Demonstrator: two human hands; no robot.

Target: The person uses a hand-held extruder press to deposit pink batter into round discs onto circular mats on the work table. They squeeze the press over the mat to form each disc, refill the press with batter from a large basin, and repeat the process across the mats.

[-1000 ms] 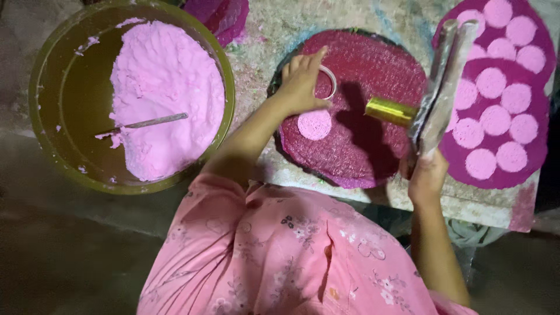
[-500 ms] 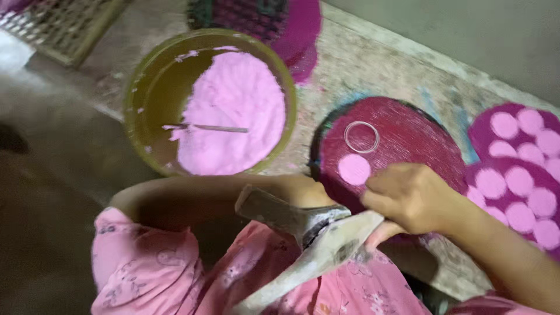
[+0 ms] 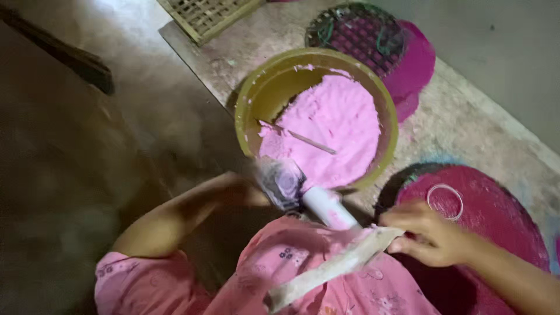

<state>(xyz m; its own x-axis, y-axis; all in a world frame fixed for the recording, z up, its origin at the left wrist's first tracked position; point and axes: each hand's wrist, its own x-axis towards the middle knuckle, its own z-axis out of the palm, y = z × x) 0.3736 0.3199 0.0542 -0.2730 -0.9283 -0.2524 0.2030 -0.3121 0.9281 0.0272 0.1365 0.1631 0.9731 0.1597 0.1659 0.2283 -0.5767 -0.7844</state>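
Nearest the camera, the person's pink patterned garment [image 3: 326, 274] fills the lower frame.

Right hand [image 3: 434, 233]: grip closed on the upper end of a flat, batter-crusted spatula [image 3: 332, 268]. The blade's long axis runs from the hand down and to the left, crossing over the lap; its free end hangs low in the frame.

Left hand [image 3: 242, 189]: motion-blurred. It appears wrapped around the near part of a scoop-like cup tool [image 3: 286, 182], but how tightly the fingers close cannot be told. A pale cylindrical handle [image 3: 328, 207], smeared pink, extends from the cup toward the lower right, its far end lying just beside the spatula's upper end and the right hand. The two tools thus meet near the body's midline, with their long axes crossing at an angle.

Beyond the cup: an olive-yellow basin [image 3: 248, 105], just beside and above the left hand, so the left hand is the nearer of the two to it. It holds a mass of pink batter [image 3: 332, 125] banked to the right side, with a thin stick [image 3: 303, 137] lying across the batter's left edge.

To the right of the right hand: a round magenta woven mat [image 3: 496, 216] on the worn bench [image 3: 461, 111], with a thin ring mould [image 3: 445, 201] resting on it, near the right hand's knuckles.

Farthest: a stack of magenta round mats [image 3: 408, 58] behind the basin, and a woven bamboo tray [image 3: 204, 16] at the top edge.
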